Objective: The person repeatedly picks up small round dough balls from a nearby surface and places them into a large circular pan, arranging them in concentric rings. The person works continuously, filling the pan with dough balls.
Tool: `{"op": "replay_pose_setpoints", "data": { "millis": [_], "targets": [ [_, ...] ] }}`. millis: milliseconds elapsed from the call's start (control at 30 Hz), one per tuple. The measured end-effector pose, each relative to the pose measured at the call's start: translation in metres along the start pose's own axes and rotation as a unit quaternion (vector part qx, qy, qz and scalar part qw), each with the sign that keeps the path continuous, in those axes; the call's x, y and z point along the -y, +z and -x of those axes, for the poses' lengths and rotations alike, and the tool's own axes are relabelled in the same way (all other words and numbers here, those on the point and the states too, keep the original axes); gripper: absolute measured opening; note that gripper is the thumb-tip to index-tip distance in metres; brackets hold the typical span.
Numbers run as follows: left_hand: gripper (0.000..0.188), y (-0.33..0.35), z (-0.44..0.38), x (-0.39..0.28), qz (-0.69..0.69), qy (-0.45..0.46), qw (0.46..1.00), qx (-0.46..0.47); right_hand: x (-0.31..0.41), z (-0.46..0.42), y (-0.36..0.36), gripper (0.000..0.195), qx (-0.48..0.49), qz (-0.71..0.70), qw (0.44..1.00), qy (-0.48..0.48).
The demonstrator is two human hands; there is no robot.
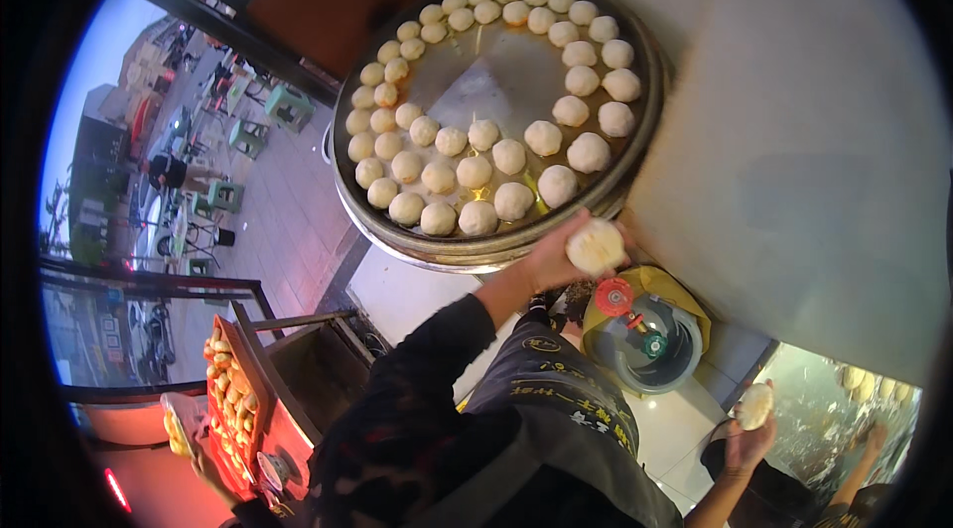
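My left hand (555,254) holds a round, pale dough bun (595,247) just outside the near rim of a large round pan (646,127). Another pale dough bun (756,407) is in my right hand (747,445), low on the right beside a floured work surface (811,409). Inside the pan, rings of similar dough buns (478,218) sit in a shallow layer of oil. The pan's middle (476,85) shows bare metal. My dark printed apron (555,394) hangs below my left forearm.
Below the pan stands a gas cylinder (674,349) with a red regulator (614,296) and a green knob. At lower right, another person's hand (872,446) is over the floured surface. At left, a person's hand (202,465) holds a bag beside an orange tray (249,427) of buns.
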State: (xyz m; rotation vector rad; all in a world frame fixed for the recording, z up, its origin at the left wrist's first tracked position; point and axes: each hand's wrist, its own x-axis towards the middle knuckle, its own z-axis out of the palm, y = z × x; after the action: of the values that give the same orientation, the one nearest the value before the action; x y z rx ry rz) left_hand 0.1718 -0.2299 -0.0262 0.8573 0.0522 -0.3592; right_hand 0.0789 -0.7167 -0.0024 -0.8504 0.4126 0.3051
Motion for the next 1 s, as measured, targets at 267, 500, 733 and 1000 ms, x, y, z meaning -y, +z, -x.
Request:
{"op": "replay_pose_setpoints", "data": {
  "millis": [267, 500, 733, 1000],
  "targets": [
    [0.084, -0.155, -0.005, -0.124, -0.259, 0.099, 0.921, -0.272, -0.081, -0.085, 0.151, 0.065, 0.106, 0.014, 0.977, 0.184],
    [0.071, -0.212, -0.06, -0.149, -0.647, 0.073, 0.673, -0.352, -0.136, -0.135, 0.266, 0.071, 0.138, 0.118, 0.954, 0.238],
    [0.068, -0.253, -0.074, -0.138, -0.689, 0.143, 0.618, -0.351, -0.164, -0.166, 0.33, 0.074, 0.168, 0.176, 0.935, 0.257],
    [0.054, -0.268, 0.002, -0.151, -0.701, 0.107, 0.623, -0.33, -0.192, -0.231, 0.403, 0.089, 0.253, 0.289, 0.906, 0.177]
  ]
}}
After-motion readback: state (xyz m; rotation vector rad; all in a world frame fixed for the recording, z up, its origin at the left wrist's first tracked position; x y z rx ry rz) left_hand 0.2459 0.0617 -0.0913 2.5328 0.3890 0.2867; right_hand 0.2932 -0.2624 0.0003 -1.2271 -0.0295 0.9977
